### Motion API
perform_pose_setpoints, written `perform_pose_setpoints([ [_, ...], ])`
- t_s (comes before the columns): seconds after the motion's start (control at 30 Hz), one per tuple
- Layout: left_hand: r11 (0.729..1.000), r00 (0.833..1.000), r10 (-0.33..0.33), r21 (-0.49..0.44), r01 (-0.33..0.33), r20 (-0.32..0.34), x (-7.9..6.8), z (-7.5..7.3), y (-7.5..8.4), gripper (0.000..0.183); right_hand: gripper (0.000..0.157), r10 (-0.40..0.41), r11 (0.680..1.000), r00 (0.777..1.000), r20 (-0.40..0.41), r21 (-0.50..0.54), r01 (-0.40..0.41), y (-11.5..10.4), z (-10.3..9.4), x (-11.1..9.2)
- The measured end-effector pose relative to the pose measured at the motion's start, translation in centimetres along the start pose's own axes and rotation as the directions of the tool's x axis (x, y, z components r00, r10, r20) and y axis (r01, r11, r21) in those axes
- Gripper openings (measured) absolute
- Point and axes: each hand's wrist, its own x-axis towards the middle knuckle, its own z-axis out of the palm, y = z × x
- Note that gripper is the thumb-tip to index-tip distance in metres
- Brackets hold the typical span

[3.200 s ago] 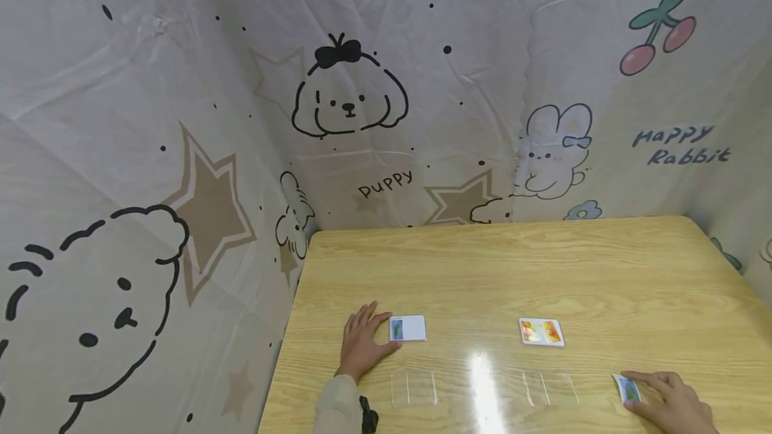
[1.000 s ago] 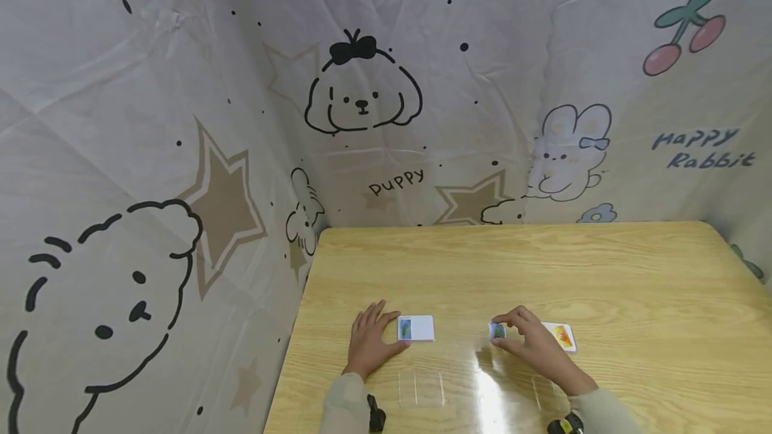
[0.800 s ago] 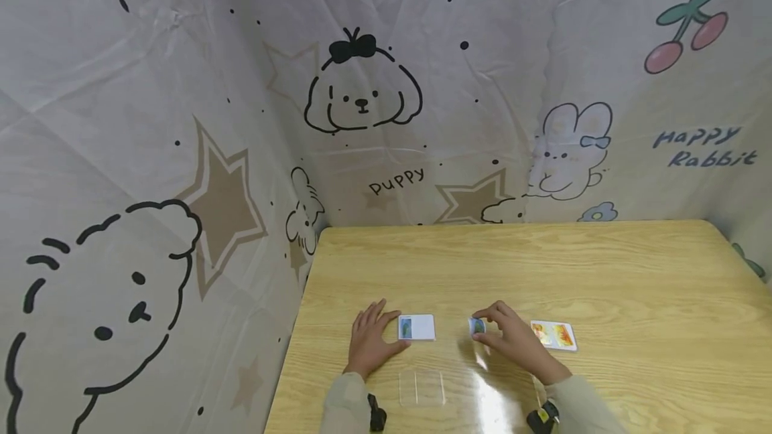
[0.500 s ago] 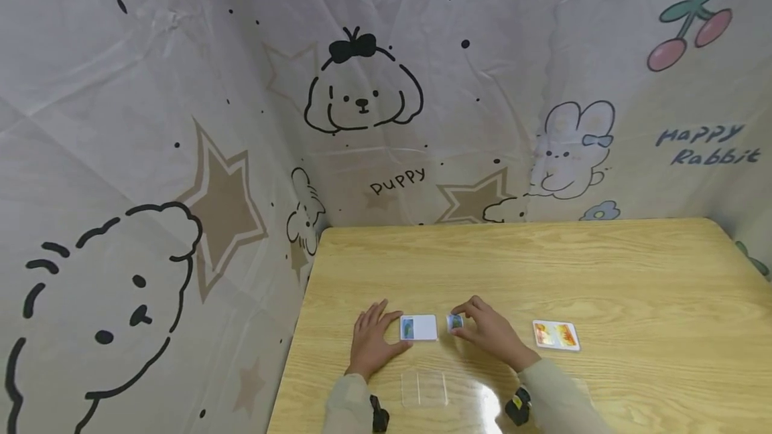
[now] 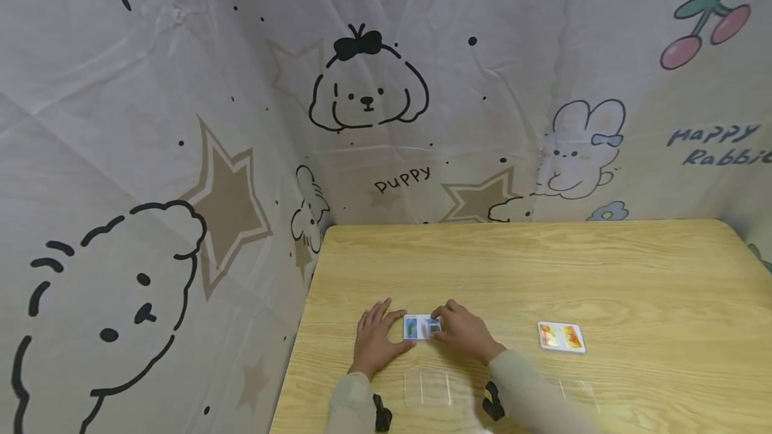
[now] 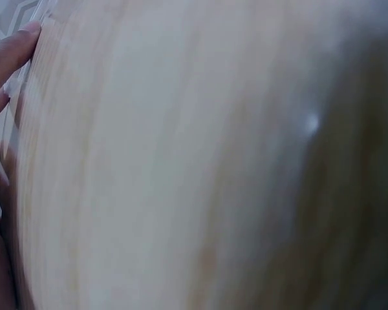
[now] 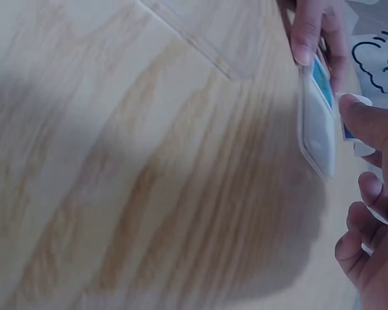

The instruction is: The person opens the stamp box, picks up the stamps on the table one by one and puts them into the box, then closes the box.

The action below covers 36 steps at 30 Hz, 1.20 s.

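Note:
A small white rectangular case (image 5: 421, 329) lies on the table, with a blue-green picture in its left half. My left hand (image 5: 375, 340) holds the left end between thumb and index finger, the other fingers spread. Between thumb and index finger my right hand (image 5: 467, 332) pinches a small blue picture card (image 5: 432, 328), which overlaps the case's right half in the head view. In the right wrist view, the card (image 7: 348, 132) is beside the case (image 7: 318, 139), its white edge curling up. Only part of my left hand (image 6: 3, 71) shows in the left wrist view.
A similar white case (image 5: 561, 337) with orange pictures lies to the right. Two clear plastic covers (image 5: 427, 387) rest nearer me, the right one partly behind my right sleeve. A printed curtain (image 5: 374, 206) stands around the wooden table's back and left sides.
My right hand has brought the blue picture card leftward from the table's right side, past the orange case, onto the white case's right half. My left hand keeps its hold.

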Motion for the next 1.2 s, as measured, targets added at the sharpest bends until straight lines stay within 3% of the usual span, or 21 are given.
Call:
perform_pose_setpoints([
  [0.6,1.0,1.0,-0.003,0.024,0.003,-0.002,-0.1,0.3,-0.2,0.07,0.039,0.089,0.995,0.996,0.019,-0.053,-0.088,-0.4,1.9,0.6],
  [0.83,1.0,1.0,0.006,0.03,-0.006,-0.003,0.0,0.2,-0.2,0.069,0.051,0.083,0.996,0.996,0.014,-0.035,-0.083,-0.3,1.9,0.3],
  [1.03,0.999,1.0,0.007,0.04,-0.007,-0.012,0.0,-0.3,0.0,0.069,0.03,0.038,0.999,0.999,-0.026,-0.015,-0.038,-0.3,1.6,0.0],
  [1.2,1.0,1.0,0.01,0.023,-0.01,-0.005,0.0,-0.3,0.2,0.068,0.023,0.061,0.998,0.998,-0.028,0.009,-0.06,-0.2,1.6,-0.2],
])
